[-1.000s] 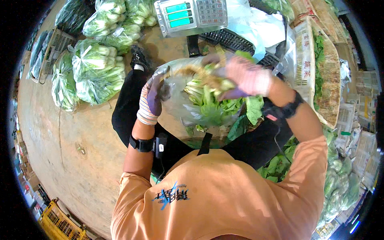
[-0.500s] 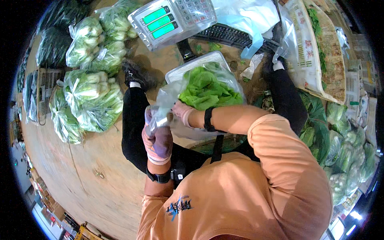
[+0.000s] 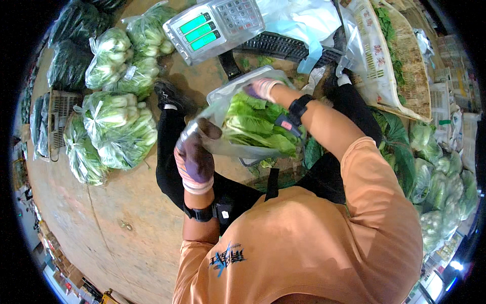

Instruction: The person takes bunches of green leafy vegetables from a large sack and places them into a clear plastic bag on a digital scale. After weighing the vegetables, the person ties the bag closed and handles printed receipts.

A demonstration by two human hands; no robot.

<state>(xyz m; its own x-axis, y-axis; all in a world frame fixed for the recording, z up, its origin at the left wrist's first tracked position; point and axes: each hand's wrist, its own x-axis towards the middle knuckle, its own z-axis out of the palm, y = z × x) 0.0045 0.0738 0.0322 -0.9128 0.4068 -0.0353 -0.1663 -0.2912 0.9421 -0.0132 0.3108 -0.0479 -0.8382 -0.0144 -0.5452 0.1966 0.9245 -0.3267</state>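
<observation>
In the head view, the left hand (image 3: 197, 158), in a striped glove with a dark palm, is closed on the gathered edge of a clear plastic bag (image 3: 218, 146), much as it was half a second ago. The right hand (image 3: 263, 90), in a pink-and-white striped glove, has moved most: it was close beside the left hand at the bag's edge, and now it is at the far side of the leafy greens (image 3: 245, 121), well apart from the left. Its fingers are blurred, so I cannot tell whether they grip a leaf or the film.

The greens lie in the bag, above a pale tray (image 3: 215, 96). Half a second ago they showed a rounded top of ruffled leaves; now they stretch out sideways, with pale ribs showing. A second ago the right hand was up at the root end of the bunch. The black band (image 3: 301, 106) on the right wrist is near the greens, and a dark device with a pink label covers part of them.

The scale (image 3: 215, 30) stands beyond the tray, its three green readouts lit. The bagged vegetables (image 3: 124, 131) on the floor to the left keep their places.
</observation>
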